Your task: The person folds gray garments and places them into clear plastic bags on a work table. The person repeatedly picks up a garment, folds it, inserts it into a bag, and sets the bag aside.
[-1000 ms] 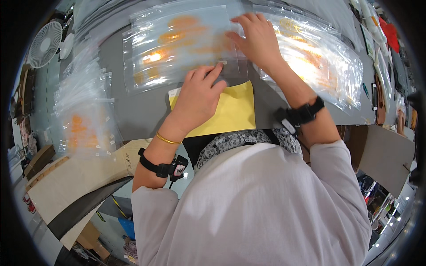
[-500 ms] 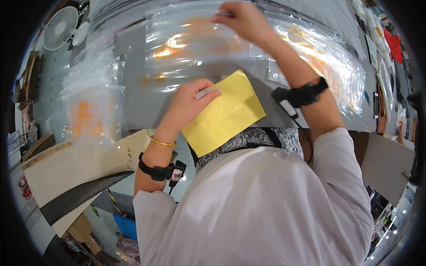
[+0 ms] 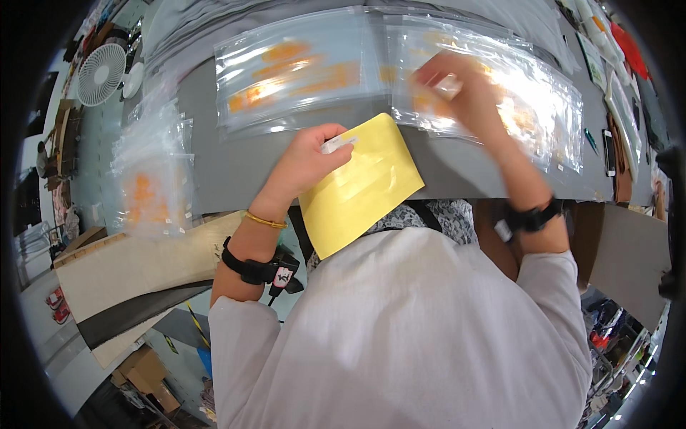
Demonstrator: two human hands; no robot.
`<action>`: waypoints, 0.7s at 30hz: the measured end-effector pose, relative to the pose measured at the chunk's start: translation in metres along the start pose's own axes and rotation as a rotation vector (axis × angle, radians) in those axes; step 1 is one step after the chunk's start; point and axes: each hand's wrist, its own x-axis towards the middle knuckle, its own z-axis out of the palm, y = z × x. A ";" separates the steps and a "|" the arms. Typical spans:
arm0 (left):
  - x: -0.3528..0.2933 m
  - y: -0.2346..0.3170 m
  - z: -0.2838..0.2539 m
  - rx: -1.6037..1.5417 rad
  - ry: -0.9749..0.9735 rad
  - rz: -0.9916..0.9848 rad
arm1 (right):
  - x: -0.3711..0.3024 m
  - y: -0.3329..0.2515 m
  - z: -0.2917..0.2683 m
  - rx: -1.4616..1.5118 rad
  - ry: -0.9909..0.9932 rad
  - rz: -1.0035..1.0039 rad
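My left hand is closed on a glossy yellow sheet, its thumb on top near the upper left edge. A small whitish strip lies on the sheet beside that thumb. Over the right-hand pile of clear plastic bags hovers my right hand, its fingers bent and smeared by motion. A pale patch shows by the fingertips, too blurred to name. Another set of clear bags with orange print lies flat at the middle of the grey table, beyond the sheet.
More clear bags with orange print are piled at the table's left edge. A white fan stands at the far left. Grey fabric lies along the back. A phone and a teal pen lie at the right.
My right hand has moved from above the middle bags to the right, over the right-hand pile. The left hand keeps its hold on the yellow sheet, which has shifted only slightly.
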 end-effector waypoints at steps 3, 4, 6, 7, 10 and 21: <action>0.000 0.009 0.013 -0.064 0.026 0.012 | -0.043 -0.033 0.050 -0.177 0.027 -0.361; -0.002 0.012 0.015 -0.102 0.032 0.047 | -0.046 -0.034 0.059 -0.138 0.057 -0.268; -0.006 0.016 0.016 -0.095 0.017 0.036 | -0.053 -0.039 0.068 -0.051 0.095 -0.187; -0.007 0.017 0.015 -0.102 0.007 0.050 | -0.052 -0.039 0.067 -0.007 0.059 -0.160; -0.007 0.015 0.008 0.046 -0.071 0.151 | -0.047 -0.045 0.063 0.166 -0.005 -0.058; 0.000 -0.020 -0.009 -0.197 -0.073 0.058 | -0.035 -0.050 0.083 0.053 -0.044 -0.199</action>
